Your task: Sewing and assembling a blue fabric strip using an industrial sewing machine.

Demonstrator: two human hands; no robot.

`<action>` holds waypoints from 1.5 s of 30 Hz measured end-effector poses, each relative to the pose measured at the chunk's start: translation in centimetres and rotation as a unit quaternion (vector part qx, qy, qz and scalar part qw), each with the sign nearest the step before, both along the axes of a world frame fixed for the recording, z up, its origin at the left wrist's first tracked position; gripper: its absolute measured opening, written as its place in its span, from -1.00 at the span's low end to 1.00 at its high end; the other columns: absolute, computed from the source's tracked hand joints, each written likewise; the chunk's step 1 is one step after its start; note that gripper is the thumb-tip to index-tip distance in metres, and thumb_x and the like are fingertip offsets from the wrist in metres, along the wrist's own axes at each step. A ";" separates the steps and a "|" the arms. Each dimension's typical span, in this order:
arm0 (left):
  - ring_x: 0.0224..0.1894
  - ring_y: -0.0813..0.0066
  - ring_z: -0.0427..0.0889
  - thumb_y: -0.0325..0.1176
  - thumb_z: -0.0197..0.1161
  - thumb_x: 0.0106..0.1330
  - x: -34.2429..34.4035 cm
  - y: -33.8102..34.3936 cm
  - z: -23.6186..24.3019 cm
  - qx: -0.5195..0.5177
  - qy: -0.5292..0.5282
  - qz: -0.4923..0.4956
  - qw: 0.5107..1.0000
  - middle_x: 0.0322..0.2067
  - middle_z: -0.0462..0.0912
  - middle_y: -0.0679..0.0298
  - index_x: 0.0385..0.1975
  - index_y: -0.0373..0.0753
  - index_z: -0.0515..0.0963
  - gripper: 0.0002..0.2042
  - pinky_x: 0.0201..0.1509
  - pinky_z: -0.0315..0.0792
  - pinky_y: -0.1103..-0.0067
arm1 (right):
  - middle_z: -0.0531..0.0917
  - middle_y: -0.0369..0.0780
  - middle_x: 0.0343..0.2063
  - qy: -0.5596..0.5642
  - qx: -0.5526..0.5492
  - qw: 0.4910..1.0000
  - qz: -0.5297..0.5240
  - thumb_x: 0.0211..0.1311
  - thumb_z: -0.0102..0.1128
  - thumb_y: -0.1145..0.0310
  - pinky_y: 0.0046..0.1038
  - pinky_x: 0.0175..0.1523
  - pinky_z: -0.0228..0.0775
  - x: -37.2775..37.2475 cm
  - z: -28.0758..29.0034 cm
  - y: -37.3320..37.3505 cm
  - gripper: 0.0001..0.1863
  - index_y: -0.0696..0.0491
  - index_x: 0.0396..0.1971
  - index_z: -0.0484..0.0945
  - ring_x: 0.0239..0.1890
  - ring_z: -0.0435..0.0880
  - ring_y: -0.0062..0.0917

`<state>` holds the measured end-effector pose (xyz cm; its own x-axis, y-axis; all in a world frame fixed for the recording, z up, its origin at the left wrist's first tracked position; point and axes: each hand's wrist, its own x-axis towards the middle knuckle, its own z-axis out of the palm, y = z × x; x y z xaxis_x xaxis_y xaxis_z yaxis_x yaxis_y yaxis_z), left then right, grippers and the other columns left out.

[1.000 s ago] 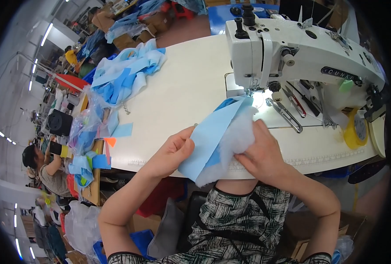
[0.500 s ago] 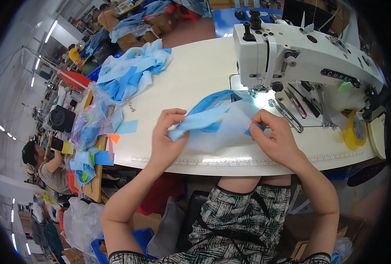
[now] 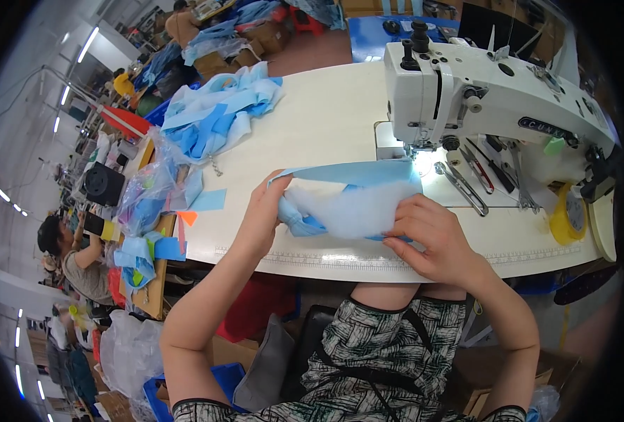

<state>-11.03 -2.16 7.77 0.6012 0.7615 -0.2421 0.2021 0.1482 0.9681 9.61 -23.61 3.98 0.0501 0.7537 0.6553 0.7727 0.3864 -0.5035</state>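
Observation:
A light blue fabric piece (image 3: 354,169) with fluffy white wadding (image 3: 354,214) lies across the front of the white table (image 3: 319,119), its upper right end close under the needle area of the white sewing machine (image 3: 424,98). My left hand (image 3: 262,218) is closed on the left end of the piece, fingertips at the folded edge. My right hand (image 3: 428,235) has its fingers curled on the lower right edge, against the wadding. A darker blue layer shows between them.
A pile of blue strips (image 3: 220,112) lies back left. Right of the needle are snips (image 3: 463,186), tools and yellow tape (image 3: 565,211). A plastic bag (image 3: 143,197) and fabric scraps crowd the left edge. A seated person (image 3: 80,260) works at left.
The fabric has been opened out and turned flatter, showing more white wadding. My left hand has risen since a second ago; my right hand has shifted along the lower edge.

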 end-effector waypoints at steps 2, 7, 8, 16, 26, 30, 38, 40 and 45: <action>-0.14 0.52 0.71 -0.26 0.13 0.54 -0.5 0.8 0.0 0.004 -0.027 -0.021 0.999 -0.26 0.67 0.37 0.29 -0.25 0.50 -0.60 0.07 0.53 0.53 | 0.71 -0.21 -0.30 0.008 0.048 0.998 -0.033 0.19 0.41 0.45 -0.25 -0.12 0.49 -0.5 0.2 -0.2 -0.83 0.07 -0.22 0.66 -0.23 0.64 -0.23; -0.11 0.48 0.72 -0.44 0.07 0.55 -1.5 0.8 0.5 0.019 -0.052 -0.118 0.991 -0.07 0.71 0.22 0.40 -0.26 0.40 -0.56 0.01 0.61 0.53 | 0.69 -0.18 -0.29 0.112 -0.051 0.988 -0.092 0.20 0.43 0.41 -0.28 0.00 0.44 -0.3 0.6 -1.6 -0.79 0.09 -0.18 0.66 -0.12 0.61 -0.24; -0.09 0.50 0.72 -0.43 0.08 0.57 -1.7 0.6 0.8 0.018 -0.062 -0.164 0.984 -0.03 0.69 0.23 0.42 -0.25 0.37 -0.56 0.01 0.61 0.55 | 0.68 -0.17 -0.28 0.198 -0.127 0.969 -0.077 0.20 0.43 0.40 -0.29 0.03 0.42 -0.2 0.2 -1.5 -0.77 0.10 -0.16 0.65 -0.10 0.59 -0.24; -0.01 0.63 0.64 -0.31 0.14 0.64 -1.2 -2.4 2.6 0.002 -0.048 -0.197 0.979 -0.07 0.66 0.31 0.46 -0.09 0.35 -0.56 0.08 0.58 0.59 | 0.62 -0.22 -0.25 -0.087 0.115 0.959 -0.246 0.12 0.49 0.34 -0.17 0.06 0.32 -0.6 -1.6 -1.3 -0.63 0.04 -0.08 0.60 -0.15 0.55 -0.23; -0.13 0.56 0.67 -0.08 0.42 0.44 -1.5 -2.4 3.2 -0.037 -0.073 -0.433 0.898 -0.17 0.71 0.25 0.65 -0.18 -0.03 -0.08 0.09 0.49 0.59 | 0.63 -0.13 -0.12 -0.079 -0.112 0.978 -0.161 0.03 0.49 0.28 -0.05 0.22 0.35 -3.8 -3.5 -3.0 -0.53 0.17 -0.06 0.61 0.05 0.56 -0.14; -0.04 0.57 0.65 -0.02 0.22 0.57 0.3 -2.7 1.6 -0.062 -0.026 -0.487 0.871 -0.04 0.70 0.21 0.67 -0.08 -0.09 -0.17 0.09 0.47 0.60 | 0.65 -0.07 0.02 -0.034 -0.099 0.994 -0.039 0.06 0.47 0.23 -0.04 0.36 0.31 -4.1 -3.1 -3.7 -0.52 0.13 -0.04 0.62 0.21 0.53 -0.08; 0.31 0.19 0.61 -0.23 -0.09 0.70 7.8 -5.7 -2.6 -0.180 -0.188 -0.299 0.918 0.23 0.59 -0.12 0.38 -0.14 0.22 -0.64 0.35 0.52 0.39 | 0.59 -0.04 0.14 0.117 -0.235 0.962 0.070 0.11 0.44 0.30 -0.08 0.27 0.49 -2.7 -2.5 -5.6 -0.47 0.08 0.11 0.58 0.17 0.60 -0.03; 0.33 0.17 0.59 -0.34 -0.04 0.66 9.6 -6.5 -3.2 -0.234 -0.240 -0.249 0.909 0.25 0.58 -0.12 0.33 -0.15 0.22 -0.67 0.37 0.51 0.39 | 0.62 -0.07 0.10 0.137 -0.219 0.962 0.084 0.15 0.40 0.31 -0.10 0.28 0.49 -3.0 -3.0 -6.3 -0.57 0.07 0.04 0.61 0.16 0.61 -0.09; 0.26 0.20 0.63 -0.60 0.13 0.52 11.2 -5.8 -7.2 -0.137 -0.227 -0.182 0.947 0.21 0.59 -0.09 0.15 -0.17 0.19 -0.65 0.32 0.54 0.45 | 0.71 -0.23 -0.06 -0.150 -0.133 0.975 0.094 0.22 0.30 0.31 -0.18 0.29 0.52 -1.7 -2.1 -6.0 -0.79 0.01 -0.17 0.66 0.13 0.65 -0.31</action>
